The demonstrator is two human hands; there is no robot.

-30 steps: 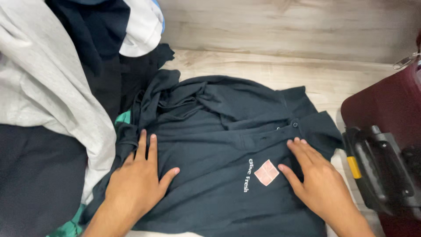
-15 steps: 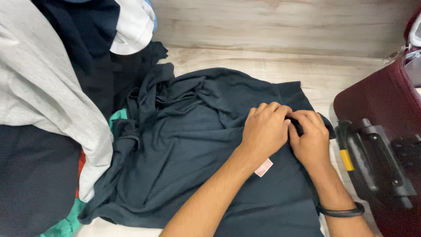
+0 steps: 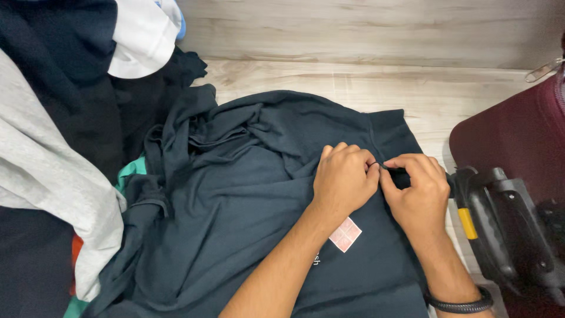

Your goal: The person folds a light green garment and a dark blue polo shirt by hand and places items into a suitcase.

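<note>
A dark teal polo shirt (image 3: 247,200) lies spread on a light wooden surface, front up, with a small pink square patch (image 3: 345,234) on its chest. My left hand (image 3: 343,178) and my right hand (image 3: 416,187) meet at the shirt's collar placket, fingers pinched on the fabric by the buttons. The buttons themselves are hidden under my fingers. A black braided band (image 3: 460,301) circles my right wrist.
A heap of clothes fills the left side: a grey garment (image 3: 47,182), dark navy pieces (image 3: 65,76), a white one (image 3: 144,38), and bits of green (image 3: 132,169). A maroon suitcase (image 3: 518,141) with a black handle (image 3: 500,229) stands at the right. Pale wood planks (image 3: 365,35) run behind.
Both hands left the shirt's chest, where they lay flat, and came together at the collar placket, pinching it. The view has shifted slightly left and down.
</note>
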